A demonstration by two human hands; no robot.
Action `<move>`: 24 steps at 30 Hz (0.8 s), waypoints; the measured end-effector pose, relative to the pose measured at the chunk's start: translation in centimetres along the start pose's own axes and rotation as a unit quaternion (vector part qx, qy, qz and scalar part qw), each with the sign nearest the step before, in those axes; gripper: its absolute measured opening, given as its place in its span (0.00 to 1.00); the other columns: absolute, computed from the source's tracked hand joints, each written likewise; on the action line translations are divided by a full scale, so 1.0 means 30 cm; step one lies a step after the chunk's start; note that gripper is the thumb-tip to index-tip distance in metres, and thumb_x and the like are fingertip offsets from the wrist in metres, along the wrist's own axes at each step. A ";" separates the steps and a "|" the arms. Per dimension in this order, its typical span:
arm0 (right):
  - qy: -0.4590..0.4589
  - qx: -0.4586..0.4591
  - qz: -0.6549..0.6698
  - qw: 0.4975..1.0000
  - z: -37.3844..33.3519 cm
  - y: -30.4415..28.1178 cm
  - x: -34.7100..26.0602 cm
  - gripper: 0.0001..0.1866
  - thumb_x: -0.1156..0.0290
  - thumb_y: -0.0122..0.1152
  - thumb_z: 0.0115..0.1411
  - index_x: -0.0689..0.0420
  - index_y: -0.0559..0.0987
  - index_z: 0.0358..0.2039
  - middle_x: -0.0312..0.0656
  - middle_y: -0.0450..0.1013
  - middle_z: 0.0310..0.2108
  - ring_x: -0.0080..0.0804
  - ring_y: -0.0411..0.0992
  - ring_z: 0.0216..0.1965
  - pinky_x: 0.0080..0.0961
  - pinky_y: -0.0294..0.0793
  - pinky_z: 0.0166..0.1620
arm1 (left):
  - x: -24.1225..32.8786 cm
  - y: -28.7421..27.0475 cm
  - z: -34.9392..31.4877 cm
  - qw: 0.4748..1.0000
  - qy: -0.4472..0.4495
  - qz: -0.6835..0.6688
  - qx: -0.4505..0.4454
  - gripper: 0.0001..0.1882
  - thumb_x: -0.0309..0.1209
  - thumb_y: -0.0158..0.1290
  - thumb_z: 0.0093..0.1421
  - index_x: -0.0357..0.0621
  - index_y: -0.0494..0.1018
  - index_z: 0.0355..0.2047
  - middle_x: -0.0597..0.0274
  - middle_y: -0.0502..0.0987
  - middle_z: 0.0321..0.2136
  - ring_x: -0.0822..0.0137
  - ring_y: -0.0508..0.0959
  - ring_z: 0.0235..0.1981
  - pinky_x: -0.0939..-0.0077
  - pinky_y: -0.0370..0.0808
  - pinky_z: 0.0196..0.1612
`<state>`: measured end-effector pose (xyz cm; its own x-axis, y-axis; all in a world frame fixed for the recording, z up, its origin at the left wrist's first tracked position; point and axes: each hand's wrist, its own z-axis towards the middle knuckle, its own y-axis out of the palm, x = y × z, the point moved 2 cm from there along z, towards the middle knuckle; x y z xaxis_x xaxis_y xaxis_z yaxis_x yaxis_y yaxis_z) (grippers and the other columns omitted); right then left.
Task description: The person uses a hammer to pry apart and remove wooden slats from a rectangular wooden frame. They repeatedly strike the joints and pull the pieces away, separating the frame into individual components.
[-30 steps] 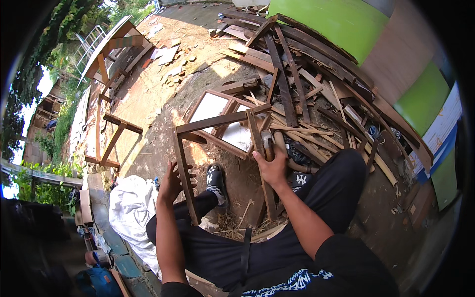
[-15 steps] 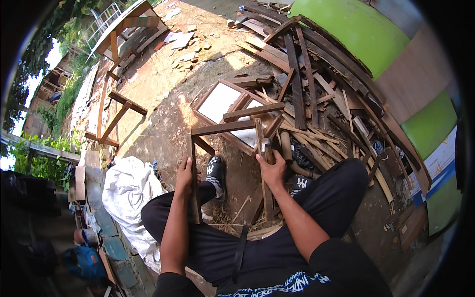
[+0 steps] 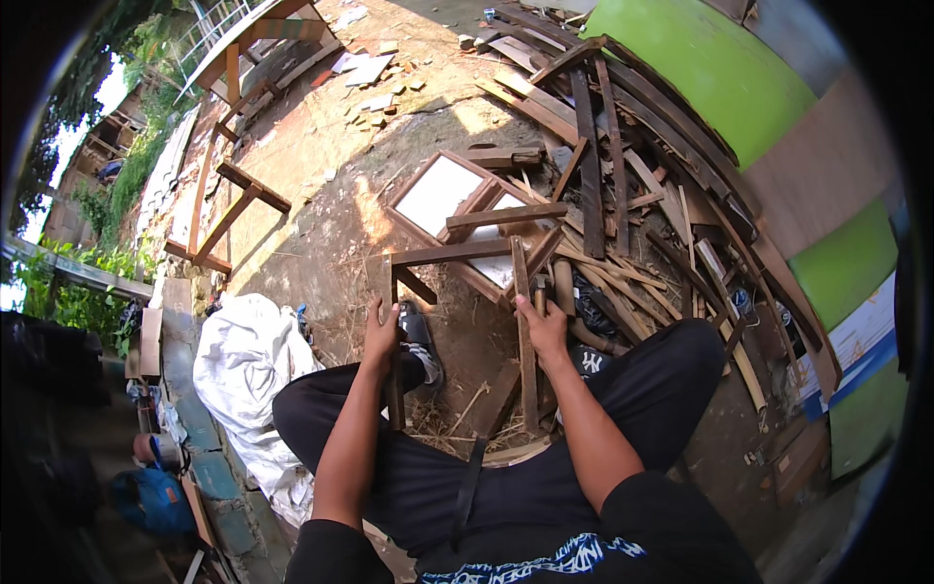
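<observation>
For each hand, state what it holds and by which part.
The left hand grips the left upright of a wooden frame; the right hand grips its right upright. Both hold about midway along.

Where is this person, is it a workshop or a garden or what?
Probably an outdoor yard where old wood gets taken apart: a big heap of scrap planks on bare dirt ground, with both hands on a wooden frame.

Brown wooden frame (image 3: 457,255) in both grips — black trousers (image 3: 506,467) below, white sack (image 3: 248,360) leftward, green wall (image 3: 720,68) beyond.
</observation>
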<state>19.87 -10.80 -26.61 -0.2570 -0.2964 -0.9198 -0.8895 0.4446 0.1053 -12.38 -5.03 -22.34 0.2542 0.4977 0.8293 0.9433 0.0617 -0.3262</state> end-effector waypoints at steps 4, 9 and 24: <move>-0.127 -0.027 -0.075 0.989 -0.002 0.001 -0.093 0.18 0.63 0.74 0.61 0.66 0.82 0.41 0.41 0.82 0.32 0.25 0.77 0.34 0.27 0.76 0.41 | -0.048 0.009 0.037 0.999 -0.014 -0.031 0.002 0.33 0.48 0.56 0.70 0.56 0.56 0.69 0.57 0.75 0.26 0.64 0.79 0.22 0.65 0.77 0.24; -0.216 -0.100 -0.092 0.967 -0.148 0.023 -0.399 0.20 0.67 0.74 0.61 0.66 0.80 0.48 0.41 0.82 0.35 0.25 0.77 0.36 0.27 0.76 0.44 | -0.092 0.068 -0.022 0.989 -0.029 -0.144 -0.017 0.30 0.44 0.58 0.69 0.49 0.55 0.61 0.55 0.78 0.29 0.62 0.80 0.23 0.64 0.78 0.26; -0.427 -0.201 -0.379 0.796 -0.405 -0.069 -0.990 0.22 0.74 0.77 0.53 0.63 0.81 0.49 0.52 0.83 0.39 0.42 0.84 0.39 0.32 0.81 0.44 | -0.008 0.346 -0.399 0.981 -0.013 -0.187 0.059 0.26 0.38 0.57 0.67 0.31 0.59 0.52 0.46 0.79 0.30 0.54 0.84 0.29 0.62 0.81 0.29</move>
<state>24.74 -13.19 5.07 0.6084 0.4092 -0.6800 -0.7602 0.0543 -0.6474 -0.09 -14.85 -20.48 -0.1108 0.4432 0.8895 0.9382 0.3419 -0.0534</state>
